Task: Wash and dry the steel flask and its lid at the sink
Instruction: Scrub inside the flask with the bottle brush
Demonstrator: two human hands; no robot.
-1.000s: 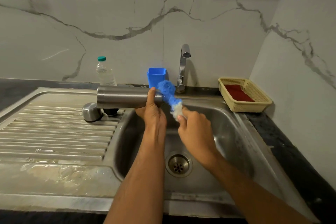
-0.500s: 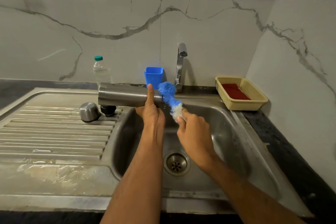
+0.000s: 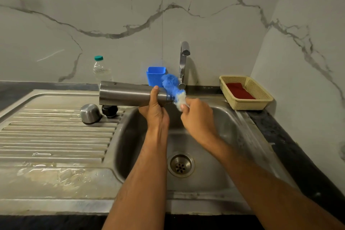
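Note:
The steel flask lies level above the sink's left rim, mouth pointing right. My left hand grips it near the neck, thumb up over the body. My right hand holds a blue and white scrubber against the flask's mouth. The steel cap stands upside down on the drainboard, with a black stopper beside it.
The sink basin with its drain lies below my hands. The tap stands behind, no water running. A blue cup, a plastic bottle and a yellow basket with a red cloth line the back. The drainboard is wet.
My right hand with the scrubber has shifted slightly at the flask's mouth. The flask stays level in my left hand.

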